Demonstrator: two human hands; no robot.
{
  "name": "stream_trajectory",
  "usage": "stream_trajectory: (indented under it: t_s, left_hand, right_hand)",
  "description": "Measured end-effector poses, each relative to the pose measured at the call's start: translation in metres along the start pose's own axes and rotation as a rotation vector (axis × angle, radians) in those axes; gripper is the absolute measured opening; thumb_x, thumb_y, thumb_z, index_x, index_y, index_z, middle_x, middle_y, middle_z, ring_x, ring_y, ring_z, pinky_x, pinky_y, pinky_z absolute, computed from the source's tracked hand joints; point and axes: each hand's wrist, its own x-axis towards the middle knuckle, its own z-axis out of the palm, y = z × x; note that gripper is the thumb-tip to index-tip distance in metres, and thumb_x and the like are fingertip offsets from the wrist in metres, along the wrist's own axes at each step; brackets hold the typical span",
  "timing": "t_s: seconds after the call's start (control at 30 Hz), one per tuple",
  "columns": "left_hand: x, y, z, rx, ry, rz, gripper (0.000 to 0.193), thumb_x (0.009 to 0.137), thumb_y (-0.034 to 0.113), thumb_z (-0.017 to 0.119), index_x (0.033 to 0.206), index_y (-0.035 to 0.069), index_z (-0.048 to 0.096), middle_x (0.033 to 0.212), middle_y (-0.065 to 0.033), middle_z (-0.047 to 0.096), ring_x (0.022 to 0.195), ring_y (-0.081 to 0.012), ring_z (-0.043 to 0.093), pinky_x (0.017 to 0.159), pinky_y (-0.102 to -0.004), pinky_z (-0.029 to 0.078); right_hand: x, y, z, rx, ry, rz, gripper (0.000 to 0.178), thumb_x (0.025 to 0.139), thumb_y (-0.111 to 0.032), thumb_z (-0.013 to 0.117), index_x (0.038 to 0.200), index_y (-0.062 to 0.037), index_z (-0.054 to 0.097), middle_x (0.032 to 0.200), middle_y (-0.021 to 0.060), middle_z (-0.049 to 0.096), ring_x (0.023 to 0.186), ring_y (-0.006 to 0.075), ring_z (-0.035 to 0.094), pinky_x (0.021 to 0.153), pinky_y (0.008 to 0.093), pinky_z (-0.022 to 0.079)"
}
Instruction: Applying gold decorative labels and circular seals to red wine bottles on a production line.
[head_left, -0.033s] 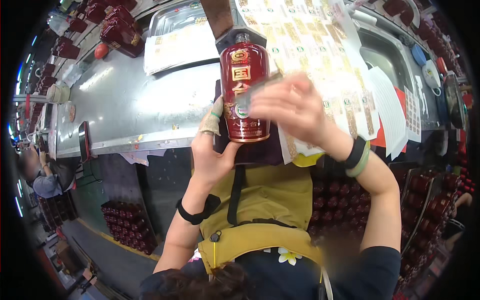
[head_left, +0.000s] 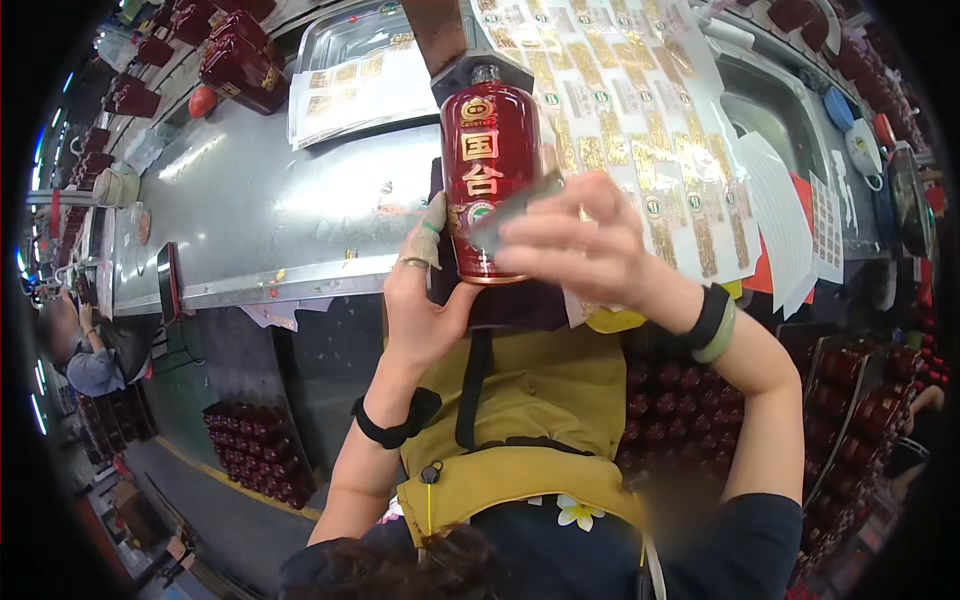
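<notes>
The left hand's (head_left: 425,315) grip holds the bottom of a smooth, shiny red bottle (head_left: 492,150) over dark cloth (head_left: 520,310) at the metal table (head_left: 250,220). The right hand (head_left: 590,240) pinches a flat, blurry tool (head_left: 512,213) over it.

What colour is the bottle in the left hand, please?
The bottle is glossy dark red with gold markings; head view.
</notes>
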Motion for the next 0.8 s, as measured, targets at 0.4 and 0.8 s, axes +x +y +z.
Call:
stream_trajectory:
  t_s: [0.4, 0.8]
  left_hand:
    - [0.001, 0.009, 0.003, 0.142, 0.106, 0.131, 0.079, 0.072, 0.0, 0.086, 0.144, -0.006, 0.054, 0.14, -0.0213, 0.06, 0.129, -0.0368, 0.06, 0.11, -0.0431, 0.047]
    - [-0.001, -0.015, -0.005, 0.024, -0.055, 0.021, 0.077, 0.08, 0.011, 0.083, 0.147, -0.006, 0.049, 0.144, -0.0223, 0.061, 0.136, -0.0402, 0.055, 0.122, -0.0498, 0.032]
  right_hand:
    - [0.001, -0.018, -0.006, 0.022, 0.007, 0.09, 0.02, 0.075, -0.007, 0.073, 0.093, -0.0139, 0.077, 0.097, -0.0006, 0.076, 0.08, 0.0174, 0.065, 0.075, 0.0305, 0.05]
    - [0.004, -0.022, -0.012, 0.044, -0.009, 0.145, 0.027, 0.074, -0.006, 0.074, 0.1, -0.0128, 0.077, 0.103, -0.0018, 0.076, 0.084, 0.017, 0.067, 0.079, 0.0323, 0.052]
